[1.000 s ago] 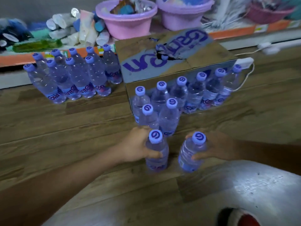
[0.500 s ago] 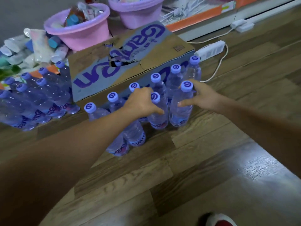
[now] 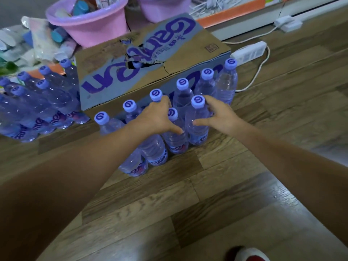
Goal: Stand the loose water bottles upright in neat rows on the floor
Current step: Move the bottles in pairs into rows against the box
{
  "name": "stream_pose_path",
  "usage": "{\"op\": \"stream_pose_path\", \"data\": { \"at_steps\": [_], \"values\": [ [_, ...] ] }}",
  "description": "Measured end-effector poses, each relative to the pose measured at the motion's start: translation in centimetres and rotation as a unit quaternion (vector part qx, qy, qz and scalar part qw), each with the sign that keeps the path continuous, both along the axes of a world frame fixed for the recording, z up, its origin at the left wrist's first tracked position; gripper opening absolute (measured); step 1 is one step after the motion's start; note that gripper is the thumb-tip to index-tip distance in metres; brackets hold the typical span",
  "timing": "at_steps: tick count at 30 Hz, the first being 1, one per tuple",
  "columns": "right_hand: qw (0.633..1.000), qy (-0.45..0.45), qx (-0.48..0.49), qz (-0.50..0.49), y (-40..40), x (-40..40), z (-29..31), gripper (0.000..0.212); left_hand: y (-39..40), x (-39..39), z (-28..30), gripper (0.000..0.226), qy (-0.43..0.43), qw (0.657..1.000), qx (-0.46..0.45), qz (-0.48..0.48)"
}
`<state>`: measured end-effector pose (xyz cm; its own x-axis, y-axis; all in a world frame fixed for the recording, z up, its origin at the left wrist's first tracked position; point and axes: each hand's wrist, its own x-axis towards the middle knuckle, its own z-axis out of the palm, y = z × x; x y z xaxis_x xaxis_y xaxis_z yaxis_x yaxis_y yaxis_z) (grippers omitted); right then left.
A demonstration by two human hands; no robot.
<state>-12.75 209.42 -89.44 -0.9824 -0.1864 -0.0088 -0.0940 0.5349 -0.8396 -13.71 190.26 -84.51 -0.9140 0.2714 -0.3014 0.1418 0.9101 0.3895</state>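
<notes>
- left hand [image 3: 157, 117] grips a bottle [image 3: 176, 136], hiding its shoulder
- right hand [image 3: 218, 114] loosely curls round a second bottle [image 3: 197, 122] at 3 o'clock (fingertips hidden)

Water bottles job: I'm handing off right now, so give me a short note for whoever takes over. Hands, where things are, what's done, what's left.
Left hand: grips a front-row bottle, thumb across its shoulder.
Right hand: grips the neighbouring bottle near its top.
Both bottles stand upright on the wooden floor, side by side at the right end of the front row.
Done: a back row of bottles stands along the cardboard box; a separate block stands to the left.
Left: release both bottles and square up the front row. No loose bottles are in view; whether more remain cannot be told.
</notes>
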Motion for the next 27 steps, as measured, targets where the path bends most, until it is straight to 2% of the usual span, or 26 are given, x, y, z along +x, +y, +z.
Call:
{"op": "stream_pose_path", "data": {
  "at_steps": [4, 6, 12, 15, 27],
  "values": [
    [0.999, -0.001, 0.021, -0.033, -0.3, 0.3, 0.0, 0.066, -1.1, 0.0, 0.1, 0.059, -0.004, 0.999, -0.035, 0.007],
    [0.997, 0.019, 0.037, -0.064, -0.9, 0.6, 0.0, 0.062, -1.7, -0.1, -0.3, 0.055, 0.01, 0.999, -0.039, 0.005],
    [0.988, 0.027, 0.052, -0.143, -2.7, 1.2, -0.5, 0.073, -2.1, 0.3, -0.5, 0.053, 0.057, 0.997, -0.045, -0.003],
    [0.983, 0.032, 0.065, -0.169, -3.0, 1.4, -0.6, 0.071, -2.0, 0.4, -0.5, 0.052, 0.08, 0.995, -0.053, -0.015],
    [0.97, 0.031, 0.132, -0.204, -4.1, 2.2, 0.0, 0.067, -1.9, 0.6, -0.4, 0.052, 0.085, 0.993, -0.078, -0.033]
  ]
}}
